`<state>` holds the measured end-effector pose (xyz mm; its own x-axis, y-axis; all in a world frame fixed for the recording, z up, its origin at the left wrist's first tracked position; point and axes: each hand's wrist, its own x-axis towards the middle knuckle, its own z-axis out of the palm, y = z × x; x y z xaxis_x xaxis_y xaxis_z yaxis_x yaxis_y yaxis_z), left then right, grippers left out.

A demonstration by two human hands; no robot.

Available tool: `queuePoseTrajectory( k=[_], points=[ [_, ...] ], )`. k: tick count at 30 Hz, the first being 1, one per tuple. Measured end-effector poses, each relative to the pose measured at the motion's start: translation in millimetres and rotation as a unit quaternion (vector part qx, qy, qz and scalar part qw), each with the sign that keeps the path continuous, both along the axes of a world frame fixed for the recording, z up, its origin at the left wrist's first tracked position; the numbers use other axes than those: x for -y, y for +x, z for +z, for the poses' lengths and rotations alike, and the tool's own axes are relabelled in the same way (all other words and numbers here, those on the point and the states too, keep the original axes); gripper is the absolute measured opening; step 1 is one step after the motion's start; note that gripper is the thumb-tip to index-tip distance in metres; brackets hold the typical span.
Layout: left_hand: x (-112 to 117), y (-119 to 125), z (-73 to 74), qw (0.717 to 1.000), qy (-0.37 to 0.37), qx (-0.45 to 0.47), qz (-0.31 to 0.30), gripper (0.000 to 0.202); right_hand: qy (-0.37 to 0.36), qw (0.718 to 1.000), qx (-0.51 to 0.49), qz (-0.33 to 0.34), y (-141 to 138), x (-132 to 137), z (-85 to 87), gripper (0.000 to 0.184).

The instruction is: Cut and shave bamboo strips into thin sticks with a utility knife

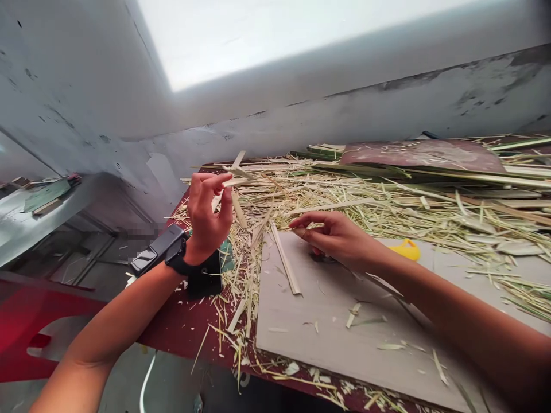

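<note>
My left hand is raised over the left end of the table, fingers pinched round pale flat bamboo strips that stick up and out from it. A black watch sits on that wrist. My right hand rests on the grey board, fingers curled and pinched on a thin sliver I cannot make out. A loose flat bamboo strip lies on the board just left of that hand.
Heaps of bamboo shavings and slivers cover the dark red table. A yellow tool handle lies behind my right wrist. Long green bamboo strips and a reddish board lie by the grey wall. A black block stands under my left wrist.
</note>
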<state>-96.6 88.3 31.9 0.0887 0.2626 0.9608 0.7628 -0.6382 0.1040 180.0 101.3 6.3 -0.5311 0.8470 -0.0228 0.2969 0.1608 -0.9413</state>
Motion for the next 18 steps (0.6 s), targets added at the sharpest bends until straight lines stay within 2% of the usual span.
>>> queuePoseTrajectory(
  k=[2,4,6,8,10,12,15,18],
  points=[
    [12,3,7.7,0.998,0.06,-0.019,0.008,0.03,-0.004,1.0,0.0,-0.017,0,0,-0.6,0.042],
    [24,5,14.5,0.988,0.12,-0.094,0.004,0.033,-0.003,0.999,-0.005,-0.038,0,-1,-2.0,0.044],
    [36,9,18.4,0.97,0.135,-0.202,-0.023,0.031,0.006,0.998,-0.018,-0.063,0,-2,-3.0,0.046],
    [47,16,17.8,0.954,0.162,-0.239,-0.08,0.024,0.023,0.995,-0.039,-0.093,0,-2,-2.3,0.045],
    [56,27,12.7,0.937,0.154,-0.285,-0.134,0.014,0.033,0.989,-0.068,-0.128,0,-3,0.4,0.041],
    [62,41,4.5,0.907,0.145,-0.344,-0.194,0.004,0.027,0.981,-0.106,-0.162,0,-4,4.1,0.036],
    [69,58,-8.6,0.874,0.098,-0.398,-0.26,0.006,-0.003,0.963,-0.163,-0.214,0,-7,8.2,0.029],
    [72,66,-17.1,0.84,0.044,-0.424,-0.335,0.008,-0.013,0.952,-0.176,-0.252,1,-11,9.1,0.025]
  ],
)
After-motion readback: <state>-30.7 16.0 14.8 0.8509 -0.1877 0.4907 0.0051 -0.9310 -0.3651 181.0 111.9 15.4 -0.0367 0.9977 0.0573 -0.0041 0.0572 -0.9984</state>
